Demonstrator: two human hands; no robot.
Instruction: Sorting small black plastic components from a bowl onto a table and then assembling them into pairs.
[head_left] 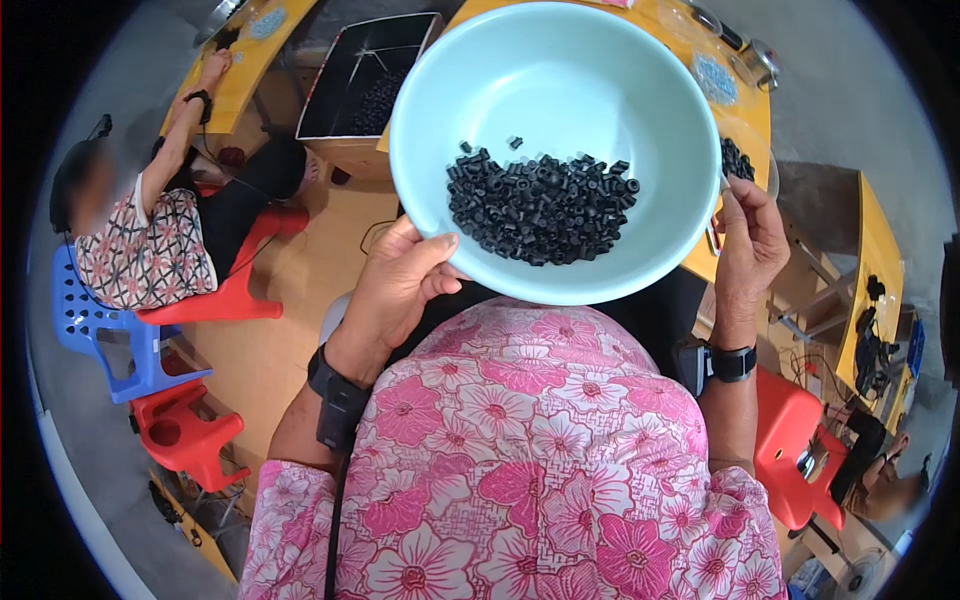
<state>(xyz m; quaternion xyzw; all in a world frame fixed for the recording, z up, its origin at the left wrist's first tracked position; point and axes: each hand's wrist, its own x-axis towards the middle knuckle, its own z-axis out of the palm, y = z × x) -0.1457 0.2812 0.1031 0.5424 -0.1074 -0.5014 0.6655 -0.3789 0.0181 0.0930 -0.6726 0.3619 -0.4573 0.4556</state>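
Basin of black parts, held up in both hands

Basin (pixel 520 90), pale turquoise and round, fills the upper middle of the head view, and we hold it in front of our pink flowered chest. Our left hand (pixel 395 285) clamps the near rim, thumb lying inside. Our right hand (pixel 748 240) closes on the right rim. The open mouth faces up toward us; being round, it shows no long axis. Inside, a heap of small black cylindrical parts (pixel 540 205) lies toward the near wall, spread left to right. Behind the basin, a dark rectangular tray (pixel 345 95) holds more black pieces beside a yellow table (pixel 250 60). A seated person (pixel 150 235) on a red chair (pixel 240 295) works at far left.
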